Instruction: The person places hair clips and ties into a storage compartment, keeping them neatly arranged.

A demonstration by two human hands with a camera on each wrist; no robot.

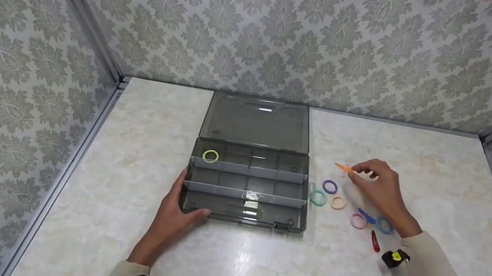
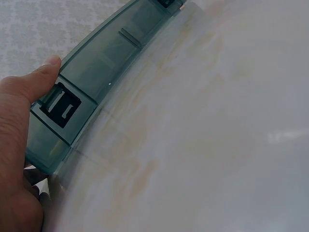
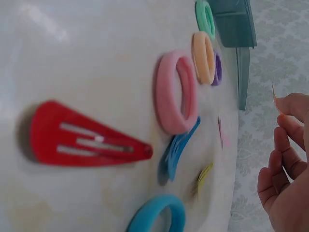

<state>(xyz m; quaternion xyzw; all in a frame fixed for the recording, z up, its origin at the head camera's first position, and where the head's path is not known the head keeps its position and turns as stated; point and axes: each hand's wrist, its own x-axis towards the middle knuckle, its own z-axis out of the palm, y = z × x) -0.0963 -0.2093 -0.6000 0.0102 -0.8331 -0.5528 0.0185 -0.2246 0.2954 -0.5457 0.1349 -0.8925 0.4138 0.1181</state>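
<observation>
A dark see-through organizer box point(image 1: 246, 183) lies with its lid point(image 1: 259, 121) folded back. My left hand point(image 1: 176, 213) grips its front left corner, thumb on the front wall and fingers along the side. Inside the back row sits a yellow hair tie point(image 1: 210, 156). My right hand point(image 1: 380, 185) pinches an orange hair clip point(image 1: 343, 168) above the table, right of the box. Below that hand lie purple point(image 1: 329, 187), green, peach point(image 1: 337, 203), pink point(image 1: 358, 221) and blue hair ties, plus a blue hair clip point(image 1: 366, 215) and a red hair clip point(image 1: 375, 241).
Two more clips, one yellow point(image 3: 203, 178) and one pink point(image 3: 222, 133), show on the table in the right wrist view. The green hair tie point(image 1: 318, 198) lies against the box's right side. Patterned walls point(image 1: 279, 28) bound the marbled table point(image 1: 118, 186) at the back and sides.
</observation>
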